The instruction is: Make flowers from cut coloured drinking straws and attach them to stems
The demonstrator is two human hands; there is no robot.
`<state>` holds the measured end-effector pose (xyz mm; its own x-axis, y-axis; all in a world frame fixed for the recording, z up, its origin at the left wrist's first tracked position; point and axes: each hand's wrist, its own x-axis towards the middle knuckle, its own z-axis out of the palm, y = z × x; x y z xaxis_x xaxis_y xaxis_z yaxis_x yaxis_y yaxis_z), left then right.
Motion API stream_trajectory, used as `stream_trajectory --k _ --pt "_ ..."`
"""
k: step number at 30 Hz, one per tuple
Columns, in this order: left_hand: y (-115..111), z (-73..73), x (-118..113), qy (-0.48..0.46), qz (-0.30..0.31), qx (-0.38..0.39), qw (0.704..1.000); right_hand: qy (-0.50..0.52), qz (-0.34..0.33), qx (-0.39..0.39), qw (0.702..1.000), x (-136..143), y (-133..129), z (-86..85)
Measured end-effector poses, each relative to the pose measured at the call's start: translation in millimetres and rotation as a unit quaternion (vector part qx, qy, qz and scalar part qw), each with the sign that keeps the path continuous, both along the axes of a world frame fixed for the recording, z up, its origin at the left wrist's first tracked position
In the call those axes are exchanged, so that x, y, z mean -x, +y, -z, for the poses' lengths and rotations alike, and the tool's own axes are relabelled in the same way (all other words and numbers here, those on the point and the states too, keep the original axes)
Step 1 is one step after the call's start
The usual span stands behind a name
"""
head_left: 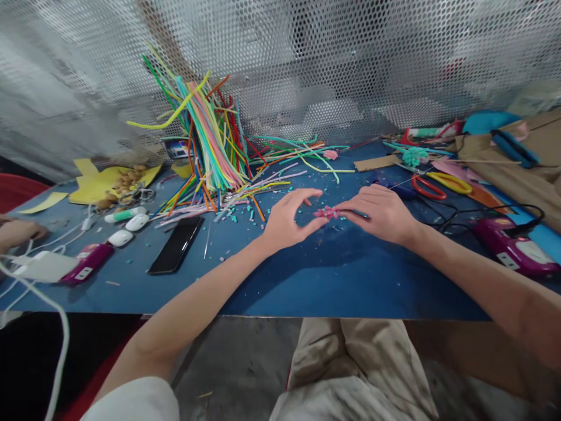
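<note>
Above the blue table, my right hand (379,211) is closed, its fingertips pinching a small spiky pink flower (328,211) that looks made of pipe cleaner pieces. My left hand (287,217) is open in a curve to the left of the flower. Its thumb tip is at the flower's edge, and its index finger is lifted away from it. Small teal and pink offcuts (249,209) lie scattered near my left hand. A big bundle of coloured pipe cleaners (213,134) stands behind, with loose ones (302,153) lying beside it.
A black phone (176,245) lies left of my left forearm. Scissors (429,186), a teal flower (414,155) and a purple power strip (512,248) are at right. At far left, another person's hand (20,232) is near white cables. Perforated metal mesh (350,64) rises behind the table.
</note>
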<state>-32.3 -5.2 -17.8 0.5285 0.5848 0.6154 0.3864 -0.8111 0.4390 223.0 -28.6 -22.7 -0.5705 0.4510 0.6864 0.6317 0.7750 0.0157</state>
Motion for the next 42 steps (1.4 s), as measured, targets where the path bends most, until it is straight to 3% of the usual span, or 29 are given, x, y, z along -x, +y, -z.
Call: stream_trajectory --k 3,7,11,17,24,27,32,36,42 --pt "0.4 7.2 -2.2 0.03 0.009 -0.123 0.992 0.014 0.004 0.01 1.0 3.1 -2.6 1.3" --pt "0.7 11.6 -3.4 0.029 -0.004 -0.159 0.987 0.04 0.005 0.032 0.999 6.4 -7.3 0.1" --pt "-4.3 7.4 -4.5 0.006 -0.011 -0.098 0.995 0.063 0.005 0.042 0.997 6.4 -8.2 -1.8" --pt "-5.6 4.0 -4.9 -0.047 0.033 -0.033 0.998 0.072 0.034 0.037 0.996 3.0 -4.5 0.5" --pt "17.2 10.1 11.5 -0.089 -0.088 0.051 0.991 0.082 0.055 0.035 0.994 -5.5 0.8 0.6" --pt "19.1 7.3 14.6 -0.063 -0.096 -0.026 0.993 0.088 0.056 0.036 0.994 -5.6 1.2 0.2" --pt "-2.4 2.0 3.2 -0.009 -0.048 -0.13 0.99 0.088 0.05 0.078 0.992 0.1 -3.8 0.4" --pt "-13.1 3.7 -4.8 0.019 -0.05 -0.155 0.986 0.089 0.053 0.109 0.989 4.6 -8.5 0.2" --pt "-3.0 4.2 4.7 0.068 -0.015 -0.197 0.978 0.112 0.054 0.161 0.979 10.0 -14.4 -2.5"
